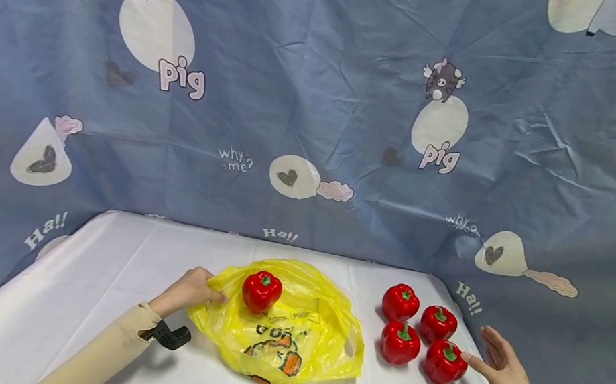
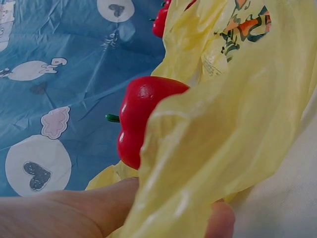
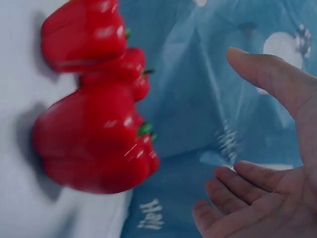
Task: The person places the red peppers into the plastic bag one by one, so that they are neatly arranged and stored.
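My left hand (image 1: 190, 289) grips the left edge of a crumpled yellow plastic bag (image 1: 339, 353), with the thumb on one side of the film. One red bell pepper (image 1: 260, 294) with a green stem is at the bag's open mouth, close to that hand; in the left wrist view the film hides part of this pepper (image 2: 133, 114). My right hand (image 1: 510, 375) hovers at the right, thumb apart from the other fingers, holding nothing. Nearest to it is the front-right pepper (image 1: 444, 364) of a group; the right wrist view shows a gap between the hand (image 3: 267, 198) and this pepper (image 3: 89, 139).
Beside it stand several more red bell peppers, among them a front-left one (image 1: 400, 343), a back-left one (image 1: 401, 303) and a back-right one (image 1: 438, 324). A white cloth (image 1: 151, 254) covers the table. Blue printed curtain (image 1: 320, 119) hangs behind and at both sides.
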Available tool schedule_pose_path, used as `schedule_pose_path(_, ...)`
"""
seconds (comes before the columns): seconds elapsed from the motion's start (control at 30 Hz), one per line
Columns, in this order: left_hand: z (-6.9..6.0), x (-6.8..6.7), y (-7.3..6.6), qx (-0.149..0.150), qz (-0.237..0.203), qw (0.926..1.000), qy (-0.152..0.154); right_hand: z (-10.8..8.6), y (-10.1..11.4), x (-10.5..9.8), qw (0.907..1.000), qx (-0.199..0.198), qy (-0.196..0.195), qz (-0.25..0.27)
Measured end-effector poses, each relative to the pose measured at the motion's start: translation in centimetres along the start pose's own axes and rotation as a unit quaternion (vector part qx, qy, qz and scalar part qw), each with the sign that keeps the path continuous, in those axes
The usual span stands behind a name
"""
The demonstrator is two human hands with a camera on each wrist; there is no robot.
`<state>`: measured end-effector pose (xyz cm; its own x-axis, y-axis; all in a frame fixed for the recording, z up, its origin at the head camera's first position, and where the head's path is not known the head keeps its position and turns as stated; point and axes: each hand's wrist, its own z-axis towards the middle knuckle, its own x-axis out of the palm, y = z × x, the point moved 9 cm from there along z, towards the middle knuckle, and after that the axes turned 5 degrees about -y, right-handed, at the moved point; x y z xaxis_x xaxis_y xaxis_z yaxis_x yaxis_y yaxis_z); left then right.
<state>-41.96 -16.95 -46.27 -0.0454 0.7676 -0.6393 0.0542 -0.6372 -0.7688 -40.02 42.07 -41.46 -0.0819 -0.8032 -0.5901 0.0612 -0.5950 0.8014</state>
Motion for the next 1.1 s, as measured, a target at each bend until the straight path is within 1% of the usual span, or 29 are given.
schedule_pose_path(0.23,0.2,-0.1,-0.1,0.001,0.0,1.0,-0.002,1.3,-2.8,0.4,0.9989,0.038,0.014,0.023)
schedule_pose_path(0.3,0.2,-0.1,-0.1,0.0,-0.002,1.0,-0.002,1.4,-3.5,0.6,0.998,0.047,0.022,0.035)
schedule_pose_path(0.4,0.2,0.1,0.1,-0.003,-0.003,1.0,0.0,1.6,-4.4,0.9,0.9969,0.062,0.032,0.038)
schedule_pose_path(0.6,0.1,0.1,0.4,-0.008,0.005,1.0,-0.003,2.3,-4.8,2.0,0.997,0.054,0.048,0.029)
schedule_pose_path(0.8,-0.2,0.2,0.3,-0.009,-0.003,0.9999,-0.005,2.5,-5.8,3.1,0.9938,0.084,0.063,0.037)
schedule_pose_path(0.9,-0.3,0.2,0.3,-0.007,-0.001,1.0,-0.003,2.4,-6.1,3.6,0.9928,0.085,0.069,0.049)
schedule_pose_path(1.1,0.0,0.1,0.2,-0.001,-0.002,1.0,-0.003,2.3,-6.6,4.6,0.9914,0.091,0.078,0.053)
